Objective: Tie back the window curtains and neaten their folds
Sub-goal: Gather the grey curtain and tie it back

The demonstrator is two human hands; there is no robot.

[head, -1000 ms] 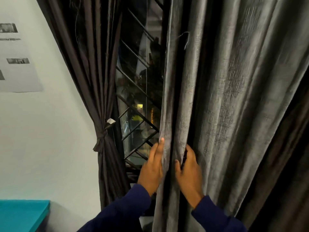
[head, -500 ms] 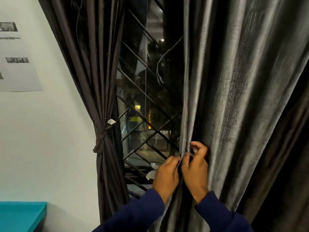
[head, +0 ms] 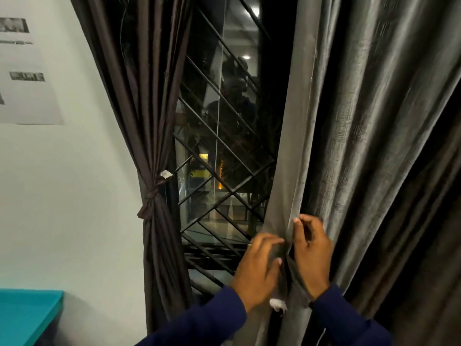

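The right curtain (head: 361, 146), grey and shiny, hangs loose in long folds over the right half of the window. My left hand (head: 257, 268) and my right hand (head: 311, 255) meet at its inner edge near sill height. Both pinch the hem, fingers curled round the folded fabric between them. The left curtain (head: 139, 108), dark brown, is gathered against the wall and bound by a knotted tie-back (head: 149, 199). A small white scrap (head: 278, 304) shows below my left wrist.
A window (head: 224, 136) with a black diagonal metal grille lies between the curtains; it is dark outside. The white wall at left carries a printed sheet (head: 27, 78). A teal surface (head: 25, 315) juts in at the lower left corner.
Both hands have drawn the right curtain's edge rightward, uncovering more of the window. They went from lying flat on the fabric to pinching its hem close together.
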